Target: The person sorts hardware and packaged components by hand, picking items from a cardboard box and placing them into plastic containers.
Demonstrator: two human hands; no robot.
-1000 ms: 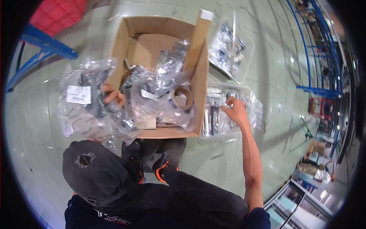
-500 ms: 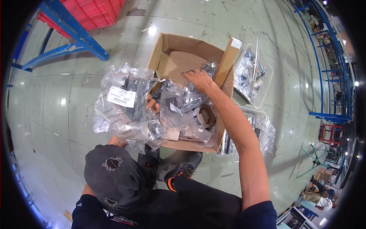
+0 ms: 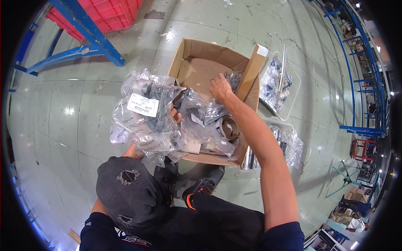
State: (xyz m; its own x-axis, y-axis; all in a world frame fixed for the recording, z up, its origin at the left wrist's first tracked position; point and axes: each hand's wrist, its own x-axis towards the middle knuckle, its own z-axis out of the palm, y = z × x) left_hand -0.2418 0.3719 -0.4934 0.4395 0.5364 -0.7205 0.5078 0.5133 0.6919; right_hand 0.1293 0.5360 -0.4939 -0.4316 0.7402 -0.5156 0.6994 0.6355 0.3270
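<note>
My left hand grips a large clear plastic bag with a white label and dark parts inside; only some fingers show at its right edge. The bag hangs at the left side of an open cardboard box. My right hand is inside the box, its fingers bent and close together. Beside those fingers lies a clear-wrapped bundle of dark parts. What the fingers hold, if anything, is hidden. Below the hand are crumpled clear bags and a roll of tape.
A long cardboard piece leans along the box's right side. Two clear bins, one a tray, hold bagged parts to the right. A blue metal frame and red crate stand at upper left. A grey cap covers part of my left arm.
My right hand has drawn its fingers in and turned them toward the far side of the box. The bag in my left hand stays by the box, slightly shifted in view.
</note>
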